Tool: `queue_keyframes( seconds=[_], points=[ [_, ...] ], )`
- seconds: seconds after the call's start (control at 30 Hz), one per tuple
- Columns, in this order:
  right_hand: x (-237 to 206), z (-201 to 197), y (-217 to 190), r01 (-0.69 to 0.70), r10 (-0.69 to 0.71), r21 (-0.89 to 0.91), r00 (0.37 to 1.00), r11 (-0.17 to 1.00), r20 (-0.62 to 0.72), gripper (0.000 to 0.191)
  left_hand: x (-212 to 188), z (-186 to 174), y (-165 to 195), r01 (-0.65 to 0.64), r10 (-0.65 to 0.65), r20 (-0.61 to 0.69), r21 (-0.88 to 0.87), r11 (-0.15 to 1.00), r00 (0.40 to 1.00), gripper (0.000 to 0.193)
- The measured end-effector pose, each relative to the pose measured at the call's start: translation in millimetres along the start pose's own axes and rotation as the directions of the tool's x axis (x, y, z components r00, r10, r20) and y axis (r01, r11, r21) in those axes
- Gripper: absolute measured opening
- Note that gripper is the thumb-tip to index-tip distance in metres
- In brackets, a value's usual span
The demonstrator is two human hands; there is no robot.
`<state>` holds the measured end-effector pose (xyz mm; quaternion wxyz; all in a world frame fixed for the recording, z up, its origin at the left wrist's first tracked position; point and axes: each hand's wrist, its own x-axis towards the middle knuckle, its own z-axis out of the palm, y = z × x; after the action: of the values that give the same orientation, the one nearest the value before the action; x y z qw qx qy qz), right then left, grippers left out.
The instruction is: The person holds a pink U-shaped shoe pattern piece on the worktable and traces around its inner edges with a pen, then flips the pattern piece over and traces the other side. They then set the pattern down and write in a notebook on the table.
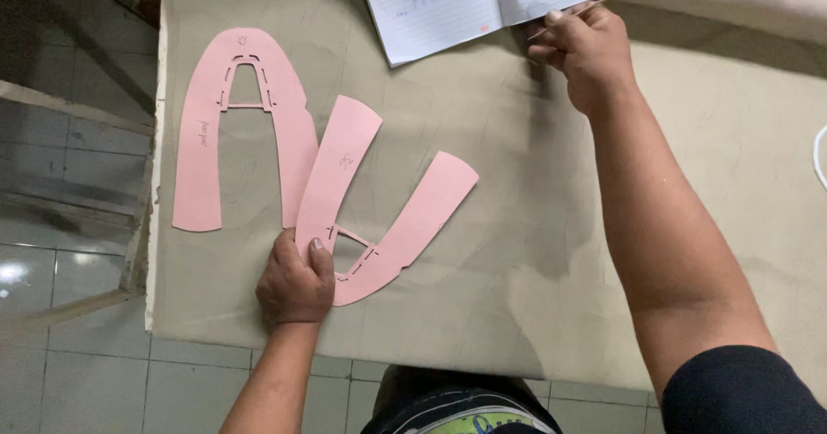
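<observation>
Covering the table, beige cloth (517,227), left hand (295,286) pinching pink pattern (405,227); right hand (586,55) gripping notebook (448,3)

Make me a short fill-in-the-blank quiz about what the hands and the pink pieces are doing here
1. The left hand grips a pink pattern piece shaped like the letter ____.
2. The right hand touches an open ____ at the table's far edge.
3. A second pink piece lies flat on the ____ cloth.

Missing words: V; notebook; beige
</observation>
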<state>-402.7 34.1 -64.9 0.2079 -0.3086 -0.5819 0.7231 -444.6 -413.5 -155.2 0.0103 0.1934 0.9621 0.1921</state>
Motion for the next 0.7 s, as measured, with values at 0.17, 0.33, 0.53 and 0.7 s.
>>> queue_keyframes(
  seconds=[0.17, 0.33, 0.53, 0.7],
  points=[
    [14.2, -5.5, -10.5, -0.042, 0.044, -0.185, 0.999, 0.982, 0.008, 0.012, 0.9, 0.4, -1.4, -0.045, 0.047, -0.069, 0.027, 0.999, 0.997, 0.042],
    [-3.9, -32.4, 9.5, 0.049, -0.043, 0.033, 0.982, 0.998, -0.186, 0.01, 1.5, 2.8, -2.9, -0.027, 0.028, -0.042, 0.015, 1.0, 0.999, 0.041],
    [-4.0, -41.6, 38.2, 0.184, -0.196, -0.082, 0.964, 0.979, -0.182, 0.01, 1.8, 2.3, -3.5, -0.008, 0.008, -0.033, 0.019, 1.0, 0.999, 0.041],
    [7.1, -41.6, 52.5, 0.485, -0.539, -0.431, 0.843, 0.761, -0.002, 0.01, 1.0, 7.3, -8.3, 0.005, -0.004, -0.024, 0.054, 0.999, 1.0, 0.041]
  ],
)
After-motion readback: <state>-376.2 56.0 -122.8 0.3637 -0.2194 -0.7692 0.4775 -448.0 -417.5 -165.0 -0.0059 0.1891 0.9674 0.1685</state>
